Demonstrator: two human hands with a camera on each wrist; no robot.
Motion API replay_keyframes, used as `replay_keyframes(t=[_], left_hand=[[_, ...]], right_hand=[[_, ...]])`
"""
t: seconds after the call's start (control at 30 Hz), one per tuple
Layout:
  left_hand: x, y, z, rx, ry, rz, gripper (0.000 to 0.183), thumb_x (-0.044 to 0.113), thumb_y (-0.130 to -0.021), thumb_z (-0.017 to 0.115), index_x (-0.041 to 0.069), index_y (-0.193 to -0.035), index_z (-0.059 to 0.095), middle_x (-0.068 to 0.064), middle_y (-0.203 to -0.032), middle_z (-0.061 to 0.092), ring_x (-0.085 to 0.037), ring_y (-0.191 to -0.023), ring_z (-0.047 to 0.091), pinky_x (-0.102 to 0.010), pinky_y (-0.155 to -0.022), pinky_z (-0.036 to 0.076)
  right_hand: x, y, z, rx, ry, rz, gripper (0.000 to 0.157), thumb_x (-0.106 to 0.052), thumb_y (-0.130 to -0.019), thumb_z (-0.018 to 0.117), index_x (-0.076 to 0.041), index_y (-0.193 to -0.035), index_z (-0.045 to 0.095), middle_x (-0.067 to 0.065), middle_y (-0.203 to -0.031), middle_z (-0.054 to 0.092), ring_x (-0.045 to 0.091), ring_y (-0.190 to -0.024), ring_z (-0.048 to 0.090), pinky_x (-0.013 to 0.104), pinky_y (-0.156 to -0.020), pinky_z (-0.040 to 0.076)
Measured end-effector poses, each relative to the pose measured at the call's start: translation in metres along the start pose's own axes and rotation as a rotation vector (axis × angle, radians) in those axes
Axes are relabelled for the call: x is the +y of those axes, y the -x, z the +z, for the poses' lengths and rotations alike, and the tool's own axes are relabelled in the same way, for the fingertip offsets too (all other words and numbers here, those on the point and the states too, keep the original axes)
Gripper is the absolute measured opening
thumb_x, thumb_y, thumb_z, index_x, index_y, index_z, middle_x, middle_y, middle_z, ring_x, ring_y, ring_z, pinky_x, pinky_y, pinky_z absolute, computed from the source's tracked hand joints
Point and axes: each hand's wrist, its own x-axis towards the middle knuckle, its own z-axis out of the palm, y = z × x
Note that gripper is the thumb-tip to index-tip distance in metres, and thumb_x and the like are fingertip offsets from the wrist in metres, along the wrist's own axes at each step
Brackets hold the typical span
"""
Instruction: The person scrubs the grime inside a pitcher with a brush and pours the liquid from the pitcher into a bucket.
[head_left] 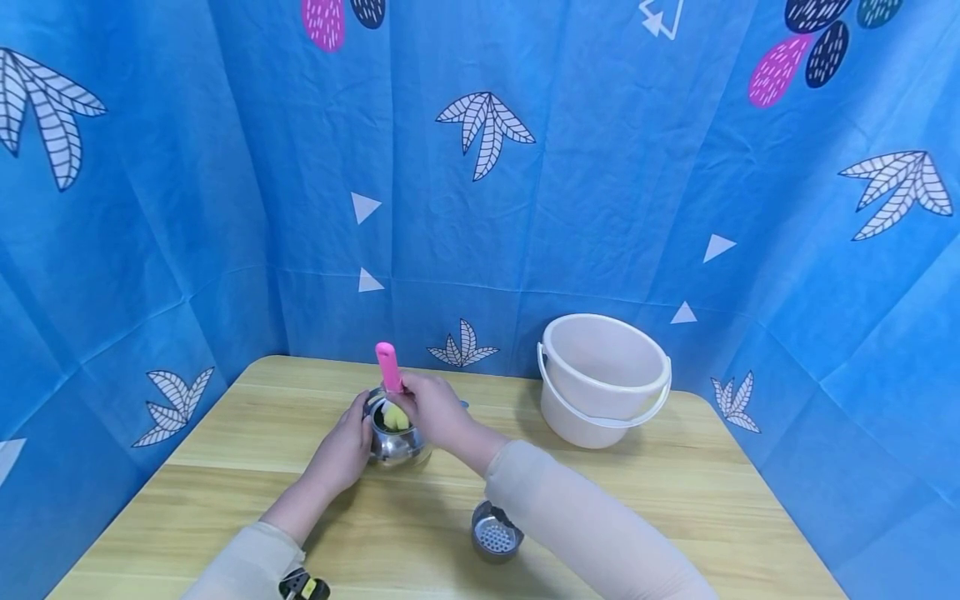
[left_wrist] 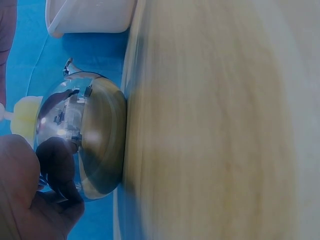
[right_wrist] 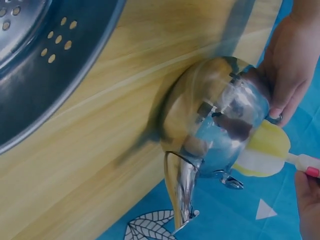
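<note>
A shiny steel teapot (head_left: pixel 396 446) stands on the wooden table, its spout showing at the lower middle of the right wrist view. My left hand (head_left: pixel 347 442) holds it at the left side, fingers at the rim in the right wrist view. In my right hand (head_left: pixel 442 414) is a sponge brush with a pink handle (head_left: pixel 387 367), gripped low near the head. Its yellow and white sponge head (right_wrist: pixel 265 150) sits at the teapot's mouth, partly inside, the lower part hidden by the steel wall.
A steel strainer (head_left: pixel 496 534) with round holes lies near my right forearm, partly covered by the sleeve. At the back right stands a white bucket (head_left: pixel 592 425) with its handle hanging at the front. A blue patterned curtain (head_left: pixel 480 233) closes off the table's back and sides.
</note>
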Motion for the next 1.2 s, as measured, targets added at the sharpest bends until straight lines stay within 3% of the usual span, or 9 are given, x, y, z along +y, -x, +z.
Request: replay_keyframes(t=[0.6, 1.2], left_hand=[[-0.003, 0.0, 0.002, -0.016, 0.022, -0.031, 0.056, 0.021, -0.11, 0.031, -0.006, -0.156, 0.013, -0.035, -0.151, 0.034, -0.049, -0.136, 0.04, -0.06, -0.111, 0.036], [0.001, 0.0, 0.001, -0.024, 0.015, -0.057, 0.057, 0.022, -0.11, 0.03, -0.006, -0.157, 0.013, -0.035, -0.152, 0.033, -0.049, -0.136, 0.04, -0.061, -0.111, 0.035]], right_hand=[[0.003, -0.013, -0.008, -0.036, -0.196, 0.138, 0.019, -0.014, -0.098, 0.065, -0.009, -0.115, 0.071, 0.0, -0.102, 0.074, 0.005, -0.086, 0.065, 0.017, -0.079, 0.055], [0.009, -0.02, -0.01, -0.011, -0.295, 0.182, 0.019, -0.014, -0.097, 0.066, -0.007, -0.113, 0.071, 0.0, -0.098, 0.074, 0.007, -0.084, 0.066, 0.02, -0.076, 0.056]])
